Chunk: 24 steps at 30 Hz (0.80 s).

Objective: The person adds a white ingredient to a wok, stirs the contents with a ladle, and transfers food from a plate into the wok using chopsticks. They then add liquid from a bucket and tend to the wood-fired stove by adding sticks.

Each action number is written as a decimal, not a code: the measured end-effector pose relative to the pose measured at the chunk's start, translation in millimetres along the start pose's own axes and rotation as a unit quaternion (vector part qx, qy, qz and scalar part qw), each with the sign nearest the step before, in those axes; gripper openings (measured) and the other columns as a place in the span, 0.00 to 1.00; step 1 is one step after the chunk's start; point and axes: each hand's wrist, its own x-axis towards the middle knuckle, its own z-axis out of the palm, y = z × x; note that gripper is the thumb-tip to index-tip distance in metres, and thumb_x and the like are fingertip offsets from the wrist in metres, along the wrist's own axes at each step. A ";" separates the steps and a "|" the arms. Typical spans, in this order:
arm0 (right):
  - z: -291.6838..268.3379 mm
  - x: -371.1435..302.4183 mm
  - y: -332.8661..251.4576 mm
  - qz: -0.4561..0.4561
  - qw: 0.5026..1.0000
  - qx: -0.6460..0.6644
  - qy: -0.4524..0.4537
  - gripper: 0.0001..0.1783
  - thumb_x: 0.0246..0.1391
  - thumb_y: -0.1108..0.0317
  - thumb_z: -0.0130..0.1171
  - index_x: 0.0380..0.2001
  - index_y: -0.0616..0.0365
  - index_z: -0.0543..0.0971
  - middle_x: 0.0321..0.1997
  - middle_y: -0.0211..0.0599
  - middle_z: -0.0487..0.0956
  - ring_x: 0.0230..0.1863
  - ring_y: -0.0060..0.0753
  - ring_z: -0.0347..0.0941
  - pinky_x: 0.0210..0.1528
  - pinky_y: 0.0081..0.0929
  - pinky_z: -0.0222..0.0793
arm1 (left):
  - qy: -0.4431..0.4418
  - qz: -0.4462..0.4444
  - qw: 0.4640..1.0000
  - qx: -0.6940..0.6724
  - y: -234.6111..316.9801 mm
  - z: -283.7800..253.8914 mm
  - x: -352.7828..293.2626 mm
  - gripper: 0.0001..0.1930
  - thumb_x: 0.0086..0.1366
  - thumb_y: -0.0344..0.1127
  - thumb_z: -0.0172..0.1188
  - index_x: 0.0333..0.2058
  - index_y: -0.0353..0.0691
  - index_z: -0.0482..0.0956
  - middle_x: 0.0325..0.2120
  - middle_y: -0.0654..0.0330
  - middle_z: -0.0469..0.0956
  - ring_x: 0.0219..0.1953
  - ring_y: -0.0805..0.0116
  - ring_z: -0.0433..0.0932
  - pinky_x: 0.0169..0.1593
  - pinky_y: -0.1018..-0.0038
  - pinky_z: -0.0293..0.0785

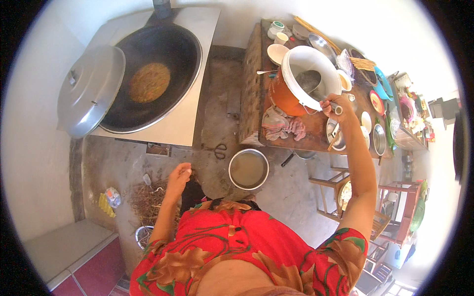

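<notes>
My right hand (332,104) is closed round the thick handle of a metal dipper (310,80), whose round bowl is inside a large orange bucket (285,96) with a white inside. The bucket stands on the wooden table at the right. Low over the floor at the left hangs my left hand (179,174), its fingers curled together and nothing visible in them. A metal basin (267,170) of cloudy water sits on the floor between my hands. Beyond the left hand is a big black wok (183,89) set in a stove, with a patch of brownish food or liquid at its bottom.
A domed metal lid (81,101) leans over the wok's left side. On the table (316,135) are a crumpled cloth (282,124), bowls and pans. Scissors (220,151) and straw (143,200) lie on the floor. A wooden stool (326,183) stands at the right.
</notes>
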 end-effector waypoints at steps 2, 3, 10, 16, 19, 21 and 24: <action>-3.5 5.8 8.1 0.021 0.999 0.048 -0.014 0.09 0.43 0.80 0.47 0.29 0.74 0.61 0.23 0.41 0.68 0.14 0.20 0.66 0.12 0.14 0.65 | 0.003 -0.005 1.000 0.013 7.0 -0.5 -4.8 0.17 0.60 0.42 0.53 0.45 0.40 0.71 0.40 0.63 0.73 0.43 0.71 0.71 0.43 0.71 0.69; -5.4 7.0 9.6 0.025 0.997 0.075 -0.019 0.09 0.43 0.80 0.46 0.29 0.73 0.61 0.22 0.40 0.67 0.15 0.20 0.65 0.13 0.13 0.65 | 0.001 -0.002 1.000 0.013 8.5 1.0 -4.8 0.17 0.60 0.42 0.53 0.45 0.40 0.72 0.40 0.63 0.73 0.43 0.71 0.72 0.43 0.71 0.69; -13.7 -27.0 20.2 0.024 0.939 0.306 -0.154 0.14 0.42 0.81 0.46 0.33 0.75 0.57 0.28 0.44 0.64 0.18 0.24 0.64 0.17 0.15 0.65 | 0.002 0.006 1.000 0.011 8.5 -2.3 -4.0 0.18 0.60 0.42 0.54 0.45 0.39 0.71 0.40 0.62 0.73 0.42 0.71 0.72 0.41 0.73 0.70; -18.9 -64.7 39.5 0.006 0.897 0.378 -0.229 0.15 0.44 0.80 0.44 0.36 0.73 0.56 0.29 0.40 0.62 0.20 0.24 0.63 0.17 0.17 0.63 | -0.005 0.025 1.000 0.015 14.8 2.9 -3.2 0.17 0.59 0.41 0.54 0.45 0.39 0.72 0.39 0.62 0.74 0.41 0.71 0.73 0.40 0.73 0.70; -8.5 -84.9 41.2 -0.019 0.892 0.374 -0.252 0.16 0.44 0.80 0.44 0.37 0.71 0.55 0.26 0.35 0.60 0.20 0.22 0.62 0.17 0.19 0.63 | -0.003 0.032 0.999 0.012 15.2 4.4 -4.3 0.17 0.59 0.40 0.54 0.45 0.39 0.72 0.39 0.62 0.74 0.41 0.71 0.73 0.40 0.74 0.70; -7.9 -96.5 36.7 -0.041 0.890 0.367 -0.268 0.16 0.43 0.80 0.44 0.37 0.71 0.55 0.26 0.35 0.59 0.20 0.22 0.61 0.17 0.19 0.63 | -0.003 0.029 0.999 0.012 14.2 5.0 -5.2 0.17 0.59 0.40 0.54 0.45 0.39 0.72 0.39 0.62 0.74 0.41 0.71 0.73 0.40 0.74 0.70; -3.1 -118.8 27.1 -0.068 0.886 0.352 -0.293 0.17 0.43 0.82 0.43 0.38 0.71 0.54 0.29 0.38 0.59 0.20 0.22 0.60 0.17 0.20 0.63 | -0.010 0.021 1.000 0.015 11.3 6.9 -4.6 0.17 0.60 0.40 0.54 0.45 0.39 0.72 0.39 0.63 0.74 0.42 0.72 0.72 0.40 0.74 0.70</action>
